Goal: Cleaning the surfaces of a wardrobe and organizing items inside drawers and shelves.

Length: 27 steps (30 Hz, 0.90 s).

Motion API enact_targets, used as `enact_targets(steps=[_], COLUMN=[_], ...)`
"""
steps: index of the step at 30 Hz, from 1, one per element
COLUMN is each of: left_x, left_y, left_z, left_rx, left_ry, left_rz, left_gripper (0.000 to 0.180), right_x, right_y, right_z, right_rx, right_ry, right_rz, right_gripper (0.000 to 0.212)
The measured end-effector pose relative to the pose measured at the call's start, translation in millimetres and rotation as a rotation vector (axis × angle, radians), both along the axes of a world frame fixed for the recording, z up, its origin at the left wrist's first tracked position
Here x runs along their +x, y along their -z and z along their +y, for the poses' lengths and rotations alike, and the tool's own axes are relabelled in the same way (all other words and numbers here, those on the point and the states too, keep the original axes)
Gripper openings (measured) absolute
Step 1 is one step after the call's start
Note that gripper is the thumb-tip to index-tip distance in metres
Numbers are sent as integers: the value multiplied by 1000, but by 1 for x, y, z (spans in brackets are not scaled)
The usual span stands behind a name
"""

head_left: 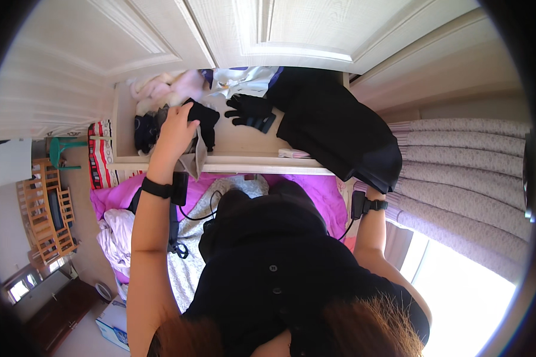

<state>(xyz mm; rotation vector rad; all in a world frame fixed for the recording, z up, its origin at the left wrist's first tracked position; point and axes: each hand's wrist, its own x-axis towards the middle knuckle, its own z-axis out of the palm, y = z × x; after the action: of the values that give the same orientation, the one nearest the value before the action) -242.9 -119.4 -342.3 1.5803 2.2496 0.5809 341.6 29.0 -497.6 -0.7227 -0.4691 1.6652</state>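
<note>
Black fabric [339, 128] bridges the near right corner of the drawer [244, 162], seemingly propped by the right hand [373, 193], grip hidden; left hand [177, 126] half-curls over dark cloth [206, 119], hold unclear.

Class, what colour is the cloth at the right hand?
The cloth is black, clearest in the head view.

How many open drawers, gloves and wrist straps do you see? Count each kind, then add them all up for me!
Open drawers: 1
Dark gloves: 1 that shows clearly
Black wrist straps: 2, one on each arm
Total: 4
</note>
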Motion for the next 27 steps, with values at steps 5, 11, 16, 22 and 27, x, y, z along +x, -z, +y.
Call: enact_targets(steps=[5, 11, 16, 22, 27], left_x=[71, 108, 135, 178, 162], left_y=[-36, 54, 156, 126, 105], left_z=[52, 144, 178, 166, 144], left_rx=[-509, -241, -399, -367, -387], left_ry=[64, 314, 31, -70, 1], left_rz=[329, -244, -829, -922, -672], left_gripper=[46, 61, 93, 112, 87], right_x=[58, 2, -45, -22, -49], right_y=[50, -77, -108, -81, -149], right_z=[-7, -4, -9, -20, -7], right_rx=[-159, -400, -581, -559, -384], right_ry=[24, -227, -247, -260, -106], right_rz=[-229, -188, -549, -474, -638], right_gripper=[46, 66, 60, 45, 44])
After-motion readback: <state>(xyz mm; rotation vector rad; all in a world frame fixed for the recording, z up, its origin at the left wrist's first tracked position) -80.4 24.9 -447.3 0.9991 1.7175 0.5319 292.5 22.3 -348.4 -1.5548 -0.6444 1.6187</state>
